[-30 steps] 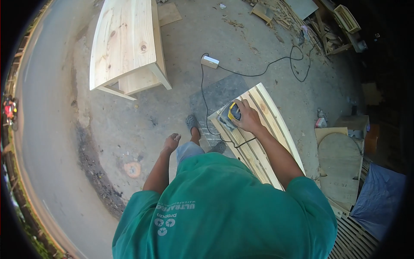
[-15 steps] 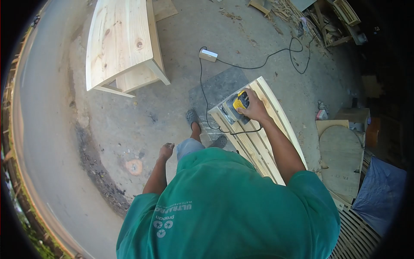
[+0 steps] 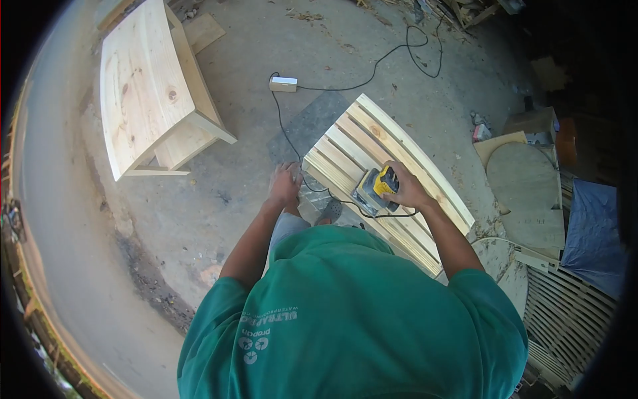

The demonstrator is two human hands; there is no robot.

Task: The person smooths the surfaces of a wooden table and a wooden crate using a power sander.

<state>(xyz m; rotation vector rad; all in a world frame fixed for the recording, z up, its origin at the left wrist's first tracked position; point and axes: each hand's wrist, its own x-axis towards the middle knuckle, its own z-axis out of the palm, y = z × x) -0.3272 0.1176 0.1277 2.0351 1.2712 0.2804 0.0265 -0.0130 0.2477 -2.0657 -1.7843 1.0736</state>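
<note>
My right hand (image 3: 407, 187) is wrapped round a yellow and black electric sander (image 3: 384, 181). Its flat base rests on the slats of a pale wooden panel (image 3: 359, 125), around the panel's middle. A black cord trails from the tool across the slats. My left hand (image 3: 286, 182) is over my knee, a little left of the panel's near-left corner; its fingers are loosely stretched and it holds nothing. One dark clog (image 3: 329, 211) shows beside the panel's left edge.
A pale wooden table (image 3: 143, 86) stands at the upper left. The cord runs to a white box-like power strip (image 3: 284, 84) on the concrete. A rounded board (image 3: 525, 189), a blue sheet (image 3: 593, 226) and a slatted rack (image 3: 561, 312) lie to the right.
The sander in my right hand has moved from the panel's far end toward me, to mid-panel. My left hand has come forward and right from my side. The camera view has shifted.
</note>
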